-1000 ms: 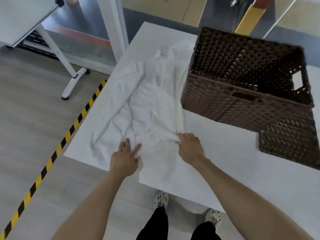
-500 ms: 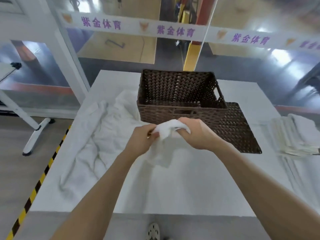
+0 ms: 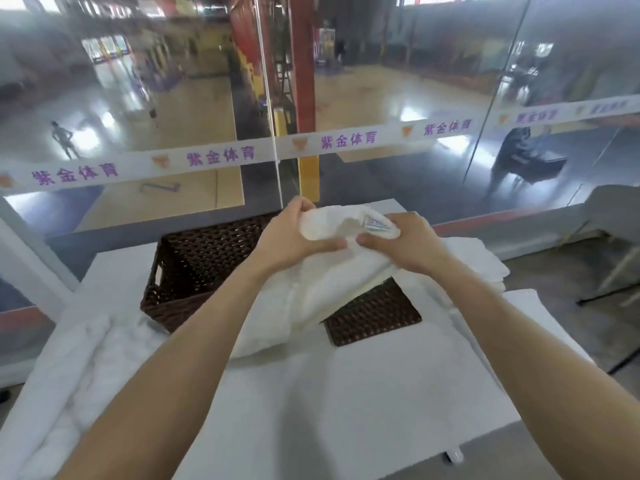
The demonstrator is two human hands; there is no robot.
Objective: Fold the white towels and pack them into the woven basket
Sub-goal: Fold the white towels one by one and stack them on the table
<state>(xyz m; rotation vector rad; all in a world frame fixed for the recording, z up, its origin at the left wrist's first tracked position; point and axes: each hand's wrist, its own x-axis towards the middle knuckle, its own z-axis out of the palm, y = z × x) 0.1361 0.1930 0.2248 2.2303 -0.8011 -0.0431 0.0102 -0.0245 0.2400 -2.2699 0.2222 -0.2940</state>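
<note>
White towel (image 3: 329, 282) held up over the table (image 3: 346, 410), bunched at the top. Left hand (image 3: 294, 237) grips one end, fingers curled round it. Right hand (image 3: 405, 244) grips the other end, by a small label. Lower part hangs to the table in front of the brown woven basket (image 3: 194, 258), draped across a flat woven panel (image 3: 377, 317). Crumpled towels (image 3: 79, 368) lie at the table's left. Folded stack (image 3: 485, 265) sits at the right.

A white band (image 3: 221, 157) on the glass wall (image 3: 415, 81), above and beyond the left hand (image 3: 291, 237) and right hand (image 3: 405, 244), repeats purple characters 紫金体育 (orange shield emblems between); a tag (image 3: 375, 225) on the towel (image 3: 346, 282) between the hands is unreadable.
</note>
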